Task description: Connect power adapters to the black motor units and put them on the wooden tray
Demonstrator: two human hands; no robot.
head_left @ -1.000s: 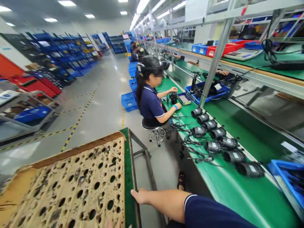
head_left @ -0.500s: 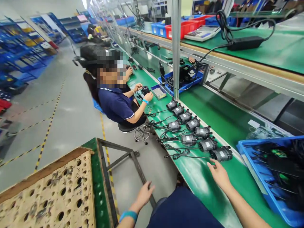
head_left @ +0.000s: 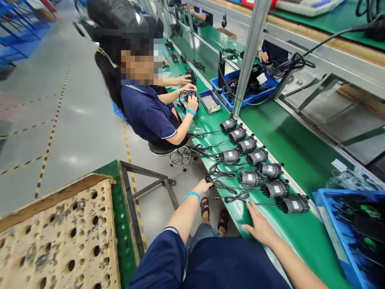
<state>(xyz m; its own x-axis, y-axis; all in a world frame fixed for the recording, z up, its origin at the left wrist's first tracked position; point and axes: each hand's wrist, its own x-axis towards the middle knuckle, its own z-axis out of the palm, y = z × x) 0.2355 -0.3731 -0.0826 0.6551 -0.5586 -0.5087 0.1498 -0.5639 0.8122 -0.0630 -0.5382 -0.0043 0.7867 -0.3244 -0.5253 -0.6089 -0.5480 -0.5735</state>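
Observation:
Several dark grey motor-like pump units (head_left: 276, 188) with white labels lie in two rows on the green bench (head_left: 255, 214), their black cables (head_left: 237, 196) coiled toward the near edge. My left hand (head_left: 202, 187) is at that edge, beside a black cable end (head_left: 207, 177). Its fingertips are small and partly hidden, so whether they grip the cable cannot be made out. My right hand (head_left: 260, 226) is open over the bench, its fingertips close to the nearest coiled cable and nothing held.
A co-worker (head_left: 147, 108) sits on a stool at left, handling a dark part beside a small tray (head_left: 209, 102). A blue bin (head_left: 331, 224) of black parts stands at right. A cart holds a holed tan tray (head_left: 60, 241). A metal post (head_left: 251, 52) rises from the bench.
My left hand has reached forward and up to the cable ends at the bench edge. My right hand has shifted left and slightly down. The view has moved closer to the bench.

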